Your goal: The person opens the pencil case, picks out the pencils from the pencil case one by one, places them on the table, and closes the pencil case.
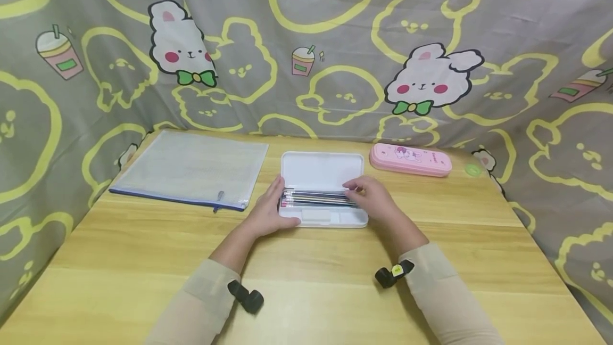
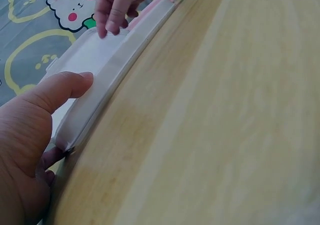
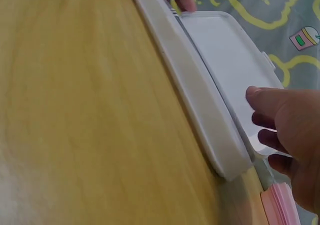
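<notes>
A white pencil case [image 1: 322,170] lies with its lid folded back on the wooden table. Several pencils [image 1: 318,198] are side by side in it, in front of the lid. A white block [image 1: 316,216], perhaps an eraser, sits in the front compartment. My left hand [image 1: 269,212] holds the case's left end, the thumb at the front rim and the fingers along the side. Over the case's right end hovers my right hand [image 1: 372,196], its fingers loosely bent. In the right wrist view nothing shows between the fingers of that hand [image 3: 295,125].
A mesh zip pouch [image 1: 191,169] with a blue edge lies flat at the back left. At the back right is a closed pink pencil case [image 1: 410,159], with a small green round item [image 1: 473,169] beside it. A patterned curtain [image 1: 345,31] hangs behind the table.
</notes>
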Motion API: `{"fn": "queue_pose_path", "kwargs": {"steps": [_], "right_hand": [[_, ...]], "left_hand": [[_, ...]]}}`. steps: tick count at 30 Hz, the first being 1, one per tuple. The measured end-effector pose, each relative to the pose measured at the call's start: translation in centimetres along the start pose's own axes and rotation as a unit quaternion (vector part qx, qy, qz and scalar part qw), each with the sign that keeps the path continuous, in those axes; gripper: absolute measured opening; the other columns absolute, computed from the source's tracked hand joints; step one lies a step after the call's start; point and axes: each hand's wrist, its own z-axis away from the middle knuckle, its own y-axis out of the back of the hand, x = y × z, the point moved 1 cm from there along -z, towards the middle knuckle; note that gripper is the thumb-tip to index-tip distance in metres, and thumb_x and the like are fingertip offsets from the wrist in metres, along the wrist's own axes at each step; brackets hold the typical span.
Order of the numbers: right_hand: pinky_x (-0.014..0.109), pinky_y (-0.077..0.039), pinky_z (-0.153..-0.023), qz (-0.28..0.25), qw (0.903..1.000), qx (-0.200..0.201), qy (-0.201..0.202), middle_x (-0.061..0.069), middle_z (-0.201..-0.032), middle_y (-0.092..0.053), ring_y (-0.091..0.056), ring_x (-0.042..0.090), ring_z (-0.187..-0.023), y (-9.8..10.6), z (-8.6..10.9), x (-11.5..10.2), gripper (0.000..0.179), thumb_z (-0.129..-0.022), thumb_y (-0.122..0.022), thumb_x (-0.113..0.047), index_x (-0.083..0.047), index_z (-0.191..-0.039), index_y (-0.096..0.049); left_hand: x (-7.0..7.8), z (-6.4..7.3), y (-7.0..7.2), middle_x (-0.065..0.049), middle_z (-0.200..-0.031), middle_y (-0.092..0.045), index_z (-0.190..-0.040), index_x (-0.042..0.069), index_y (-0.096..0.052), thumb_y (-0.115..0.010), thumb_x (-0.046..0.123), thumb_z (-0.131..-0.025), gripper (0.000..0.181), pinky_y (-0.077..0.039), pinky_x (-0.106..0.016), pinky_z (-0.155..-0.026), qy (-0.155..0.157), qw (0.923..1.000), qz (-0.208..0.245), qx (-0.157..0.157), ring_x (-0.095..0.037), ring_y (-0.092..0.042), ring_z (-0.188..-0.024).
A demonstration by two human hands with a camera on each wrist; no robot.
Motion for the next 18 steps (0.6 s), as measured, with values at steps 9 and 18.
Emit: {"fn": "queue_pose_path", "kwargs": {"steps": [9,18], "right_hand": [[0.047,-0.051,-0.095,0.123,0.9909,-0.044,0.033,0.009,-0.106,-0.073,-0.065,0.027,-0.103,-1.0,-0.3,-0.9,0.02,-0.093,-0.067,-0.02,-0.01,-0.108,-0.075],[0.047,-0.05,-0.098,0.108,0.9924,-0.054,0.026,0.012,-0.109,-0.072,-0.065,0.029,-0.105,-1.3,-0.4,-1.2,0.019,-0.093,-0.065,-0.014,-0.007,-0.109,-0.074]], "left_hand": [[0.0,-0.1,0.0,-0.01,-0.167,-0.001,-0.158,0.005,-0.007,-0.083,0.04,-0.07,0.12,-0.015,-0.058,-0.121,-0.005,1.0,0.0,0.001,-0.041,-0.009,-0.151],[-0.1,-0.1,0.0,-0.011,-0.167,-0.001,-0.157,0.004,-0.007,-0.083,0.04,-0.07,0.12,-0.015,-0.057,-0.122,-0.007,1.0,0.0,0.001,-0.04,-0.009,-0.151]]}}
